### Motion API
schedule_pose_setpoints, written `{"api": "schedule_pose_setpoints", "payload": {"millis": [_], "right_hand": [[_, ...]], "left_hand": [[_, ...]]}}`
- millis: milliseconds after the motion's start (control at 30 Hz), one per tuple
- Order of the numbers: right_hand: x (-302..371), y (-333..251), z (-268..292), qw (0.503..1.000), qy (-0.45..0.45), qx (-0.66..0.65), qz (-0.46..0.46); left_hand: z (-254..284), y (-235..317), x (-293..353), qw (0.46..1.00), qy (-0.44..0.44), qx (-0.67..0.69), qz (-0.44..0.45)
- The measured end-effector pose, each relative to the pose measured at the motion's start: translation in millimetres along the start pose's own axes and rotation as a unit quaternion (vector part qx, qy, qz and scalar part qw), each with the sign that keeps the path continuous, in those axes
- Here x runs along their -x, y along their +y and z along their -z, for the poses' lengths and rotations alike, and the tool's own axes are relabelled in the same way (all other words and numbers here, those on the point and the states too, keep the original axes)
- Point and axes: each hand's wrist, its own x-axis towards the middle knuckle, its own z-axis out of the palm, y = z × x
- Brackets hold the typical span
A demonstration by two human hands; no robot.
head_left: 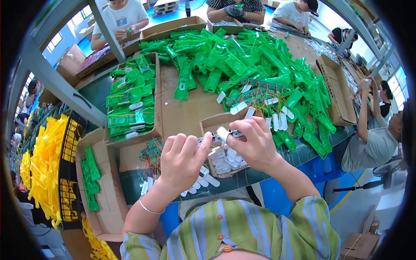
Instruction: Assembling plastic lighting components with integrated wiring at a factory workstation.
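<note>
My left hand (184,158) is closed, thumb pressed against the fingers, pinching one end of a thin narrow strip (202,140). From the other side my right hand (255,141) closes on a small white piece (223,133) at the strip's other end; its exact kind is too small to tell. Both hands are raised over a small carton (207,124) holding white plastic pieces (227,161). More white oblong pieces (201,181) lie by the table's near edge, partly behind my left wrist. Beside that wrist sit green circuit boards with red wires (151,155).
Green plastic housings (260,56) are heaped across the table's far side. Wired boards (264,91) lie on the heap's near edge. A carton (157,110) of green parts stands left, another (115,208) nearer. Yellow parts (43,169) fill a black crate. Several people work around.
</note>
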Motion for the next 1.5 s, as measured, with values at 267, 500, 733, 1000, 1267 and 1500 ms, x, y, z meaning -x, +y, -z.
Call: {"api": "schedule_pose_setpoints", "payload": {"millis": [267,500,733,1000,1267,1500], "right_hand": [[-31,-46,5,0.992,-0.073,-0.091,0.045],[-75,-80,-11,0.981,-0.092,-0.166,0.046],[-34,-68,-125,0.954,-0.228,-0.187,-0.042],[-26,-67,-153,0.939,-0.291,-0.14,-0.116],[-43,-46,-144,0.9,-0.318,-0.243,-0.171],[-35,-66,-175,0.94,-0.242,-0.215,-0.106]], "left_hand": [[68,-19,31,0.999,0.026,-0.035,0.012],[120,-28,38,0.986,-0.036,-0.039,0.159],[-11,-75,115,0.927,0.026,0.15,0.344],[-62,-84,116,0.942,0.006,0.061,0.329],[-33,-93,114,0.915,-0.019,0.208,0.344],[-53,-77,112,0.943,-0.01,0.096,0.319]]}}
